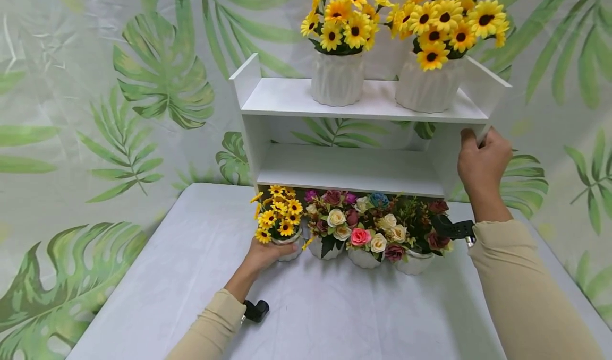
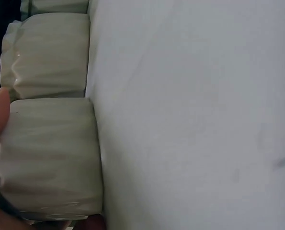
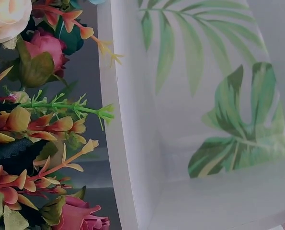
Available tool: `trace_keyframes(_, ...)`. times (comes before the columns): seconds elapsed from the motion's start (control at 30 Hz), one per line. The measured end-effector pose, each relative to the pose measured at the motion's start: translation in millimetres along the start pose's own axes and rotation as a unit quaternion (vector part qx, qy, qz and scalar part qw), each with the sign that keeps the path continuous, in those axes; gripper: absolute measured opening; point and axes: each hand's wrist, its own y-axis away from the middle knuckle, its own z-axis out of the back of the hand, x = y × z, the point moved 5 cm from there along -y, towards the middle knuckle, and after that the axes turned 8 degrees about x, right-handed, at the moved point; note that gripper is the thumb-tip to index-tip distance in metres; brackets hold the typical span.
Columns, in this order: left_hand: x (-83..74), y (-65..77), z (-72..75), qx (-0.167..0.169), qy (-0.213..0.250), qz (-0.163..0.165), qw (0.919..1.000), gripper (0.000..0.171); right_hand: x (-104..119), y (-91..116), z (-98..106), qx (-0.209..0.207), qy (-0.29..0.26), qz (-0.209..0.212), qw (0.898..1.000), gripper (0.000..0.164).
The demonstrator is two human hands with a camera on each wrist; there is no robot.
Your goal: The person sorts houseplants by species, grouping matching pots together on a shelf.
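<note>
Holding sunflower pot (image 2: pixel 51 158) | clasped within left fingers (image 1: pixel 287 249) | (right fingers (image 1: pixel 468 136) clamped on shelf (image 1: pixel 351 166))

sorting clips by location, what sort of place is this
Probably an indoor display or filming setup, though the wider room is out of view: a leaf-print backdrop stands behind a white table bearing a shelf and potted flowers.

One sunflower pot (image 1: pixel 285 228) is in the left hand (image 1: pixel 264 254), three rose pots (image 1: pixel 363 256) to its right, two more sunflower pots (image 1: pixel 338 65) above both hands; one shelf (image 1: pixel 349 168) touches the right hand (image 1: pixel 485 161); one table (image 1: pixel 334 317) lies below.
</note>
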Motion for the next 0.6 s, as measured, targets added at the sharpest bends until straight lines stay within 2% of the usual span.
trace_keyframes(0.27, 5.5, 0.4, -1.1, -0.019, 0.008, -0.003, 0.9998, 0.083, 2, 1, 0, -0.003, -0.005, 0.008, 1.0, 0.037)
trace_keyframes(0.33, 6.0, 0.9, 0.2, -0.036, -0.003, -0.005, 0.9993, 0.083, 2, 1, -1, -0.001, -0.006, 0.005, 1.0, 0.036)
trace_keyframes(0.47, 3.1, 3.4, 7.3, -0.08, -0.057, -0.002, 0.9951, 0.084, 1, 1, -1, 0.002, -0.003, 0.004, 1.0, 0.038)
trace_keyframes(0.6, -5.8, 4.2, 19.5, -0.096, -0.089, 0.005, 0.9914, 0.085, 2, 1, 0, -0.003, -0.003, 0.006, 1.0, 0.038)
